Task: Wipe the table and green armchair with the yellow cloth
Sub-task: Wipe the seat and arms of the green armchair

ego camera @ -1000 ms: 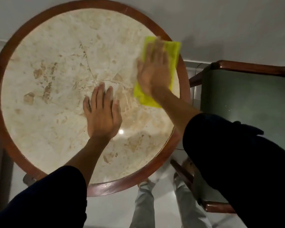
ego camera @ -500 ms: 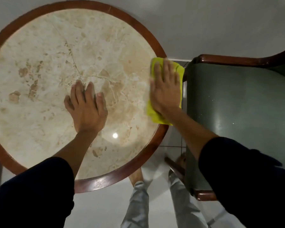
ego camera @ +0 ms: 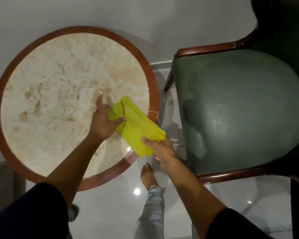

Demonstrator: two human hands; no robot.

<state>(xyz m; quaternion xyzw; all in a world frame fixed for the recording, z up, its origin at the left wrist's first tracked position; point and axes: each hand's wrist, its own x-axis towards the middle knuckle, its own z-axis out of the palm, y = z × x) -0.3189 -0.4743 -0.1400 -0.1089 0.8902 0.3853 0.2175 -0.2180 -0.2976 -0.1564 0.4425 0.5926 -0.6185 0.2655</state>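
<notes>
The yellow cloth (ego camera: 136,125) is bunched and lifted above the right edge of the round marble table (ego camera: 59,94) with its reddish wooden rim. My left hand (ego camera: 103,120) grips the cloth's upper left end over the tabletop. My right hand (ego camera: 160,149) pinches its lower right end, just past the table's rim. The green armchair (ego camera: 240,107), with dark wooden arms, stands to the right of the table; small pale specks dot its seat.
Glossy white tiled floor (ego camera: 114,209) lies below, with my bare foot (ego camera: 148,175) and trouser leg between table and chair. A pale wall runs behind both pieces of furniture. A narrow gap separates table and armchair.
My right hand lifted the cloth off the table's right edge. My left hand left the tabletop and took the cloth's other end. The view pulled back and shifted right, showing more armchair.
</notes>
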